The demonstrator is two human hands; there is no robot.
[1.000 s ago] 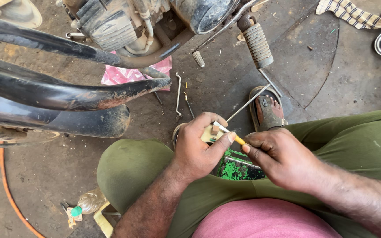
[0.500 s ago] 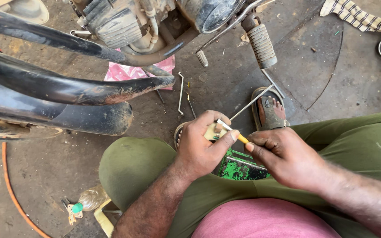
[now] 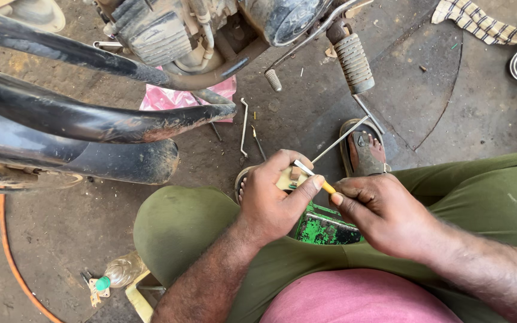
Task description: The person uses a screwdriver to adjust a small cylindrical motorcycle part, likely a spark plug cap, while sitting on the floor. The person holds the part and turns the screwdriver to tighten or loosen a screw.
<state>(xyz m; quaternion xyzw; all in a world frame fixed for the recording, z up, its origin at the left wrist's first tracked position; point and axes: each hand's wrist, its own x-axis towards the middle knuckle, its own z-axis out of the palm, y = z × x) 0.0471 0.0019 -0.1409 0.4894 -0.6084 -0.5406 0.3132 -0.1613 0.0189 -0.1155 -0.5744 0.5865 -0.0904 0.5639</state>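
We've got the left hand [image 3: 270, 200] cupped tight round a small pale part [image 3: 288, 177], held steady over our knees so it can't twist. The right hand [image 3: 378, 212] pinches a thin screwdriver [image 3: 312, 176] with a yellow handle, tip pushed in at ten o'clock onto the part. A green box [image 3: 324, 224] sits under the hands. The engine [image 3: 210, 30] looms at twelve o'clock.

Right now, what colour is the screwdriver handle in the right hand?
Yellow-orange; the screwdriver handle shows best in the head view, pinched by the right hand.
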